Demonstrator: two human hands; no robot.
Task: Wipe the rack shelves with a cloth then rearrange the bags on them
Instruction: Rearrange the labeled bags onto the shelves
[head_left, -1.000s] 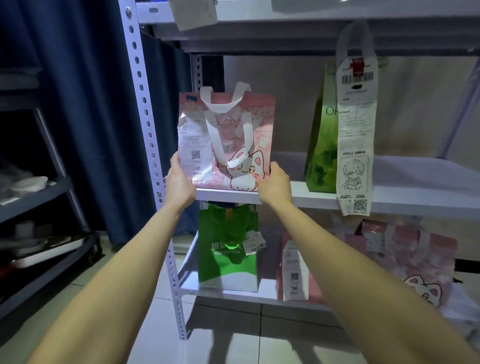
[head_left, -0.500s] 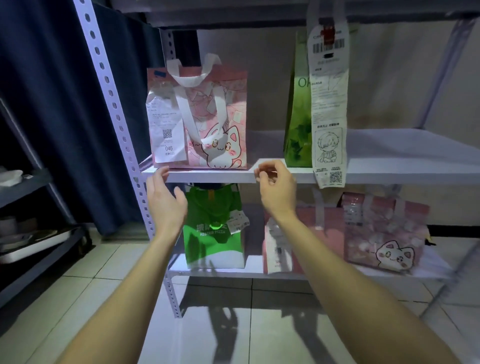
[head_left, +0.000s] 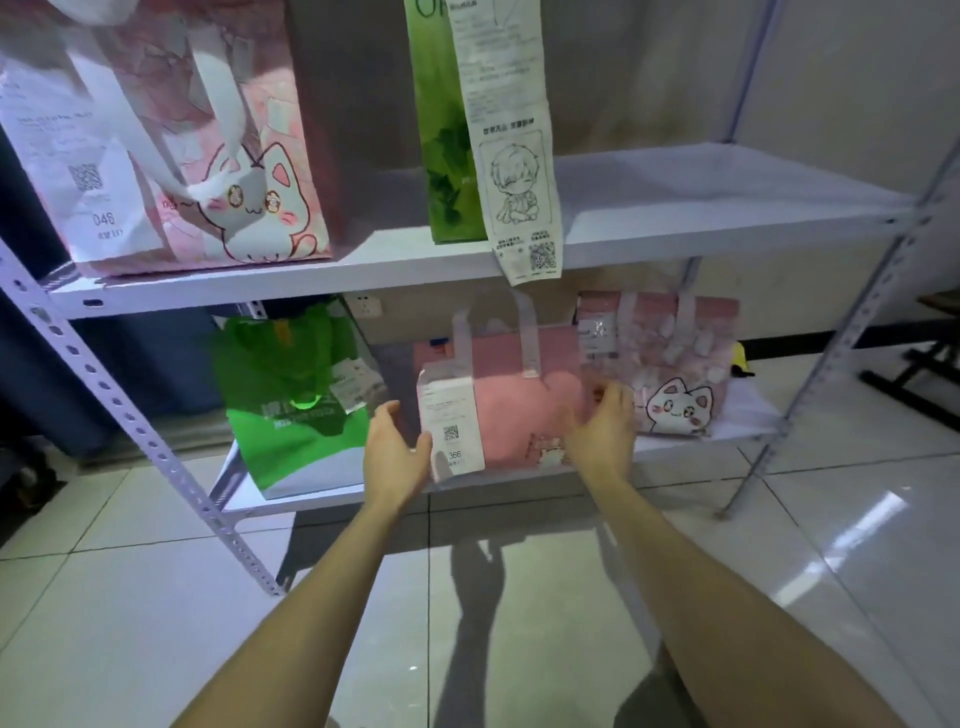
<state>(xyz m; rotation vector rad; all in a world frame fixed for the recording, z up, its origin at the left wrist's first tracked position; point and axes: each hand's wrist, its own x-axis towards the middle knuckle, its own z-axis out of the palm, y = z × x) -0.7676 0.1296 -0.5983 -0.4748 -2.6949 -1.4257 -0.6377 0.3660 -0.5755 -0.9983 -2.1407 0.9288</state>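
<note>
Where the arms enter: two bare forearms rise from the bottom edge over the tiled floor (head_left: 156, 597), closing in on the lower shelf (head_left: 270, 506).
Left hand (head_left: 395, 452): palm turned inward, fingers straight and spread. The thumb lies at the left edge of the middle pink bag (head_left: 514, 410). Nothing is gripped.
Right hand (head_left: 605, 431): fingers loosely apart and motion-blurred, in front of the same bag's right edge. Whether it touches the bag cannot be told. No grip is seen.
Middle pink bag: upright on the lower shelf between the two hands, pale handles up.
Short receipt (head_left: 452, 421): white slip on that bag's front left, with a QR code and "366".
Green bag (head_left: 291, 410): upright on the lower shelf, just left of the left hand, with a small tag on its right side.
Small cat bag (head_left: 670, 364): pink, at the right end of the lower shelf, just beside the middle pink bag, with a cat face on its front.
Rack post (head_left: 130, 415): pale perforated steel, slanting across the left.
Upper shelf (head_left: 675, 244): white board with two bags standing well apart.
Large cat bag (head_left: 208, 130): pink, at the left end of the upper shelf, with a slip marked "046".
Tall green bag (head_left: 441, 156): stands near the middle of the upper shelf.
Long receipt (head_left: 514, 156): hangs down the tall green bag, past the shelf's front edge.
</note>
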